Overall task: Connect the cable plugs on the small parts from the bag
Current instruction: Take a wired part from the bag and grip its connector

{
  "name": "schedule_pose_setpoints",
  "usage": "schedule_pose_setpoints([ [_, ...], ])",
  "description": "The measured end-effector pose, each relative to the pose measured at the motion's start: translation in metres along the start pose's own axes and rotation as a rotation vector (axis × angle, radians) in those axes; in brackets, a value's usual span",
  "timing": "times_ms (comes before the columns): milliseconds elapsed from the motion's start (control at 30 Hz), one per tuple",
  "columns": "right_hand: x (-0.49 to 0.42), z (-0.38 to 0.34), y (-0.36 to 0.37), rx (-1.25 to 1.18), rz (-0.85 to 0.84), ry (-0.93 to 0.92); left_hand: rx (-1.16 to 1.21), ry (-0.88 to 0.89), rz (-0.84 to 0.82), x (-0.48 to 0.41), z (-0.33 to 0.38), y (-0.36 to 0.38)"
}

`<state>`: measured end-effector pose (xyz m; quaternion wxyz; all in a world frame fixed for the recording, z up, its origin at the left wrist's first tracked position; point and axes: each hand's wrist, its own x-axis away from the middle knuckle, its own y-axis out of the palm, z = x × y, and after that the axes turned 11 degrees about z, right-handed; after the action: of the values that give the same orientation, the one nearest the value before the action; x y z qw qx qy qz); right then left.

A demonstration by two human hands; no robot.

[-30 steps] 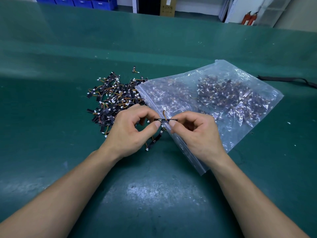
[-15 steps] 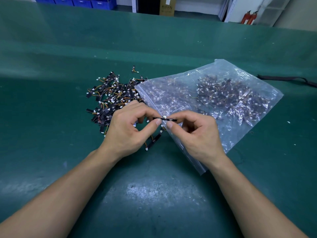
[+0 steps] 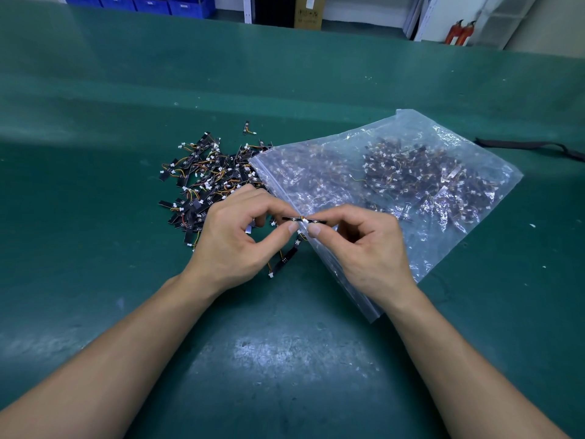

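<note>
A small black strip part point(image 3: 303, 219) with a white plug and short orange wires is held level between my two hands, just above the table. My left hand point(image 3: 240, 239) pinches its left end with thumb and forefinger. My right hand point(image 3: 361, 245) pinches its right end the same way. A clear plastic bag point(image 3: 389, 182) holding several more such parts lies to the right, partly under my right hand. A pile of loose parts point(image 3: 205, 182) lies on the green table behind my left hand. One more part point(image 3: 285, 259) lies below my hands.
The green table point(image 3: 285, 359) stretches all round. A single part point(image 3: 247, 128) lies apart behind the pile. A black strap point(image 3: 531, 145) lies at the far right. Blue bins point(image 3: 152, 3), a cardboard box point(image 3: 308, 11) and red extinguishers point(image 3: 460, 33) stand beyond the table.
The wire loop that stood up above the part a second ago is down at the strip. My fingertips have closed in toward each other at the part's middle.
</note>
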<state>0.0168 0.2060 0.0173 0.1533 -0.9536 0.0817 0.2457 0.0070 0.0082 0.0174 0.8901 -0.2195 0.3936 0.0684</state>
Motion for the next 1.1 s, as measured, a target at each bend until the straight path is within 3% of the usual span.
schedule_pose_setpoints([
  [1100,0.0001,0.001,-0.0007,0.037,-0.023,-0.042,-0.019,0.053,-0.009,-0.0007,-0.0053,-0.0005],
])
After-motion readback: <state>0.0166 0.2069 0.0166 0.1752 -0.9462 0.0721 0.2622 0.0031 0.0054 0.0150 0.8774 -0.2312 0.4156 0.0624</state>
